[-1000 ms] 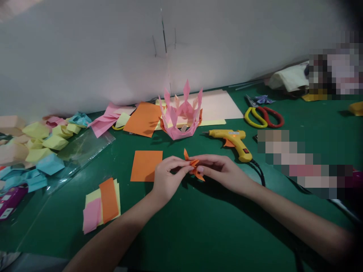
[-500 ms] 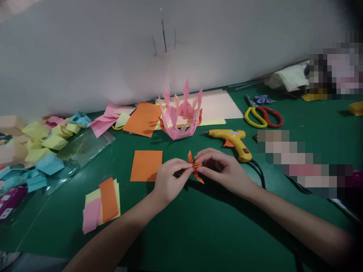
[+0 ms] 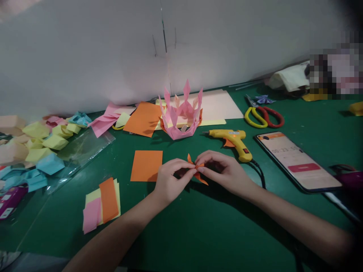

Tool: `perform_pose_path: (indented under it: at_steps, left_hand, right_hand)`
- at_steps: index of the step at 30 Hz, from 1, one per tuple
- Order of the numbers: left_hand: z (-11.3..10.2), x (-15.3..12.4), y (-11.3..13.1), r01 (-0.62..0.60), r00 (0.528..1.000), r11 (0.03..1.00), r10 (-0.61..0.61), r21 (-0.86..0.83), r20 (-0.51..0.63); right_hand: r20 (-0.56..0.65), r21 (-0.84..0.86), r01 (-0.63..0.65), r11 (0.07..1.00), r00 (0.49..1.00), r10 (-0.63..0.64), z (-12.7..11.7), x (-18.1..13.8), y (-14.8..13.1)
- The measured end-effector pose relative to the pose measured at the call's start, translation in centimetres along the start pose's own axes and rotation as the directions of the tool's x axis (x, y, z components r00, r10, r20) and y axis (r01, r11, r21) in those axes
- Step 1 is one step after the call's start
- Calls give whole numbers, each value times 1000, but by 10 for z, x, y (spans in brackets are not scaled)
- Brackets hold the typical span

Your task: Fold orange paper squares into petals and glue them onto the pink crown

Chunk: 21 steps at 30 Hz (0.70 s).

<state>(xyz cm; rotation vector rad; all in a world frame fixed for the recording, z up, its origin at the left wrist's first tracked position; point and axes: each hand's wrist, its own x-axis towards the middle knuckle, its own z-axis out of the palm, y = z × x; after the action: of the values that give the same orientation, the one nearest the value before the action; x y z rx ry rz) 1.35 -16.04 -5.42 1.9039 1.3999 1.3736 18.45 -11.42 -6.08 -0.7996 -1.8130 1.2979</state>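
Between my two hands is a small folded orange paper piece (image 3: 202,178) with pointed ends sticking out above and below the fingers. My left hand (image 3: 173,177) pinches its left side between thumb and fingertips. My right hand (image 3: 219,168) pinches the right side, close against the left fingertips. The middle of the piece is partly hidden by the fingers. A flat orange paper square (image 3: 146,165) lies on the green table just left of my left hand. Behind the hands stands a pink folded-paper crown (image 3: 181,132) with upright points and orange parts at its sides.
A yellow glue gun (image 3: 231,135) lies behind my right hand, its cord running beneath that arm. Scissors (image 3: 262,116) and a phone (image 3: 300,160) are at the right. Paper strips (image 3: 109,200) lie at the left front; folded paper pieces (image 3: 36,130) are heaped beyond a plastic bag (image 3: 82,162).
The orange piece has tilted and turned slightly between the fingers, its lower tip swinging to the right. My right hand has shifted a little. Both hands still grip it.
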Motion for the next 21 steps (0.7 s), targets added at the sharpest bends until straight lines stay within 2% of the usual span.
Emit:
perform_pose_path:
  at_steps: [6, 16, 21]
  left_hand:
    - [0, 1, 1, -1, 1000, 1000, 1, -25, 7]
    - [0, 1, 0, 22, 999, 1000, -22, -14, 28]
    - [0, 0, -1, 54, 998, 998, -53, -23, 38]
  right_hand:
    - [5, 42, -25, 999, 1000, 25, 0, 0, 0]
    - [9, -107, 17, 994, 1000, -16, -3, 2, -3]
    - [-37, -120, 43, 992, 998, -48, -2, 2, -5]
